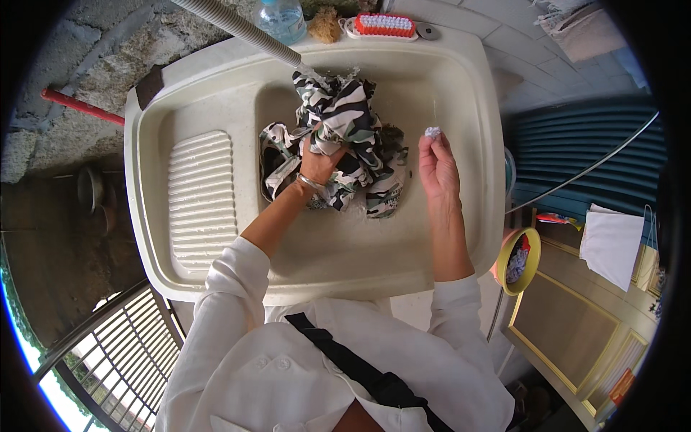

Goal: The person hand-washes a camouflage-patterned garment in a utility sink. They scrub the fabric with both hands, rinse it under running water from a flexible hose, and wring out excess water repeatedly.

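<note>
A wet camouflage-print garment (353,119) in black, white and green lies bunched in the basin of a cream laundry sink (461,101). Water from a grey corrugated hose (248,32) splashes onto its top. My left hand (320,157), with a bracelet at the wrist, is sunk into the folds and grips the cloth; some of its fingers are hidden. Over the basin's right side, my right hand (439,165) is raised apart from the garment. Its fingertips pinch a small white lump (432,132), whose kind I cannot make out.
A ribbed washboard (201,201) forms the sink's left part. Along the back rim stand a clear bottle (281,20), a brown fibre scrubber (324,26) and a red brush with white bristles (385,25). A yellow-rimmed bucket (531,263) hangs beyond the right edge.
</note>
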A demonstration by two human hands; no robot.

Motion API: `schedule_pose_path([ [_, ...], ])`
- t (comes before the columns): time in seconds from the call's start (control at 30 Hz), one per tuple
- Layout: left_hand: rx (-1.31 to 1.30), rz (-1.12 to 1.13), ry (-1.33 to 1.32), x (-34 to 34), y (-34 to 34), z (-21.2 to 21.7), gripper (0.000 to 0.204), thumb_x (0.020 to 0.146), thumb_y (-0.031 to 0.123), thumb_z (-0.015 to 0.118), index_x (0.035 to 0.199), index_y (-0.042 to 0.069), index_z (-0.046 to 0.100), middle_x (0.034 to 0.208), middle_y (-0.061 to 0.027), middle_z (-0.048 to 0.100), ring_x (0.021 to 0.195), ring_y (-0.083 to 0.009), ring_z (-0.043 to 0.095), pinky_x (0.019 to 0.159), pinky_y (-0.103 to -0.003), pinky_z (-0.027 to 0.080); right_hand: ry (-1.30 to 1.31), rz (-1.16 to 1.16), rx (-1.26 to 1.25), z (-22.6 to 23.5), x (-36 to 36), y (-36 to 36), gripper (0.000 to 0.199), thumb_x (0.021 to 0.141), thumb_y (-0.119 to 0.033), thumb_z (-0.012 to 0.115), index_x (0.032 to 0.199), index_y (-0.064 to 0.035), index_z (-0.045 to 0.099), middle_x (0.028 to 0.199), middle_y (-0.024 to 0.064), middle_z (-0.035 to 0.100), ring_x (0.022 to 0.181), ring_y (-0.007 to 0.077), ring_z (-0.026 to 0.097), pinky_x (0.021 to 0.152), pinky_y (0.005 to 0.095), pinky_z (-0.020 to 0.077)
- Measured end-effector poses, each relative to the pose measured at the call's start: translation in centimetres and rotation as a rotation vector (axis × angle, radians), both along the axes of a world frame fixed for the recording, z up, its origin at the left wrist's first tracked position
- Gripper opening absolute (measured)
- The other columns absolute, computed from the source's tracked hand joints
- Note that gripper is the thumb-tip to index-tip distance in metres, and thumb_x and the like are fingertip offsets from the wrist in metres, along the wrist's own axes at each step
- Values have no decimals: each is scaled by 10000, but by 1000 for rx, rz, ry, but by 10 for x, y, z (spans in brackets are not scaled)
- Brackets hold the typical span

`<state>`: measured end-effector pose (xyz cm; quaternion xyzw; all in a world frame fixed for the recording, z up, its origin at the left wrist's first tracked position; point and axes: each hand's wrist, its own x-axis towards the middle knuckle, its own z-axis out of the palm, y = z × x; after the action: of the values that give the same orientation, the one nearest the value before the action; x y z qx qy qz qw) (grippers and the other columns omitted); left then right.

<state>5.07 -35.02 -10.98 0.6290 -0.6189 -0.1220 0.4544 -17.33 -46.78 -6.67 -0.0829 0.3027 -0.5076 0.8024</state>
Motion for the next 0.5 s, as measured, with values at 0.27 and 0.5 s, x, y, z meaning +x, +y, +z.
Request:
schedule_pose_path([
  [0.27,1176,-263,269,26,24,26,388,741,339,726,1036,97,655,1130,-135,633,1002,-224,630,787,-321,512,37,-14,2,-3,-8,6,176,851,77,564,1024,49,552,996,111,592,920,182,582,843,273,534],
  [0.5,651,178,-368,-9,-28,8,1089,563,396,840,1439,312,197,1426,-163,291,1214,-439,387,938,-535,379,31,107,51,-11,35,22,112,855,41,588,956,-8,599,973,76,624,904,166,604,832,275,530],
])
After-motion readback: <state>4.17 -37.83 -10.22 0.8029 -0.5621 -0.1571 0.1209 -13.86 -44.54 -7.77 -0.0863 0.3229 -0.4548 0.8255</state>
